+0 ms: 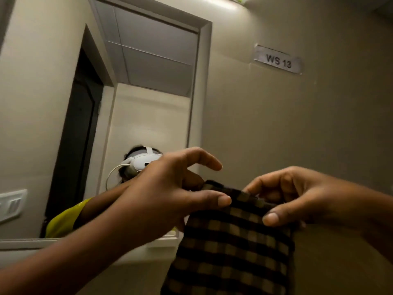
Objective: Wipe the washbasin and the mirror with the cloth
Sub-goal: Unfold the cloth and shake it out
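Note:
A dark checked cloth (231, 248) hangs in front of me at lower centre, held up by its top edge. My left hand (170, 188) pinches the cloth's left corner between thumb and fingers, index finger stretched out above. My right hand (308, 199) pinches the right part of that edge. The mirror (131, 92) fills the left half of the view, reflecting a doorway, a ceiling and a person wearing a white headset. Both hands are raised just right of the mirror's lower right corner. The washbasin is out of sight.
A label reading WS 13 (278, 60) is stuck on the beige wall at upper right. A white ledge (85, 243) runs along the mirror's bottom edge. A white switch plate (11, 205) shows at the far left.

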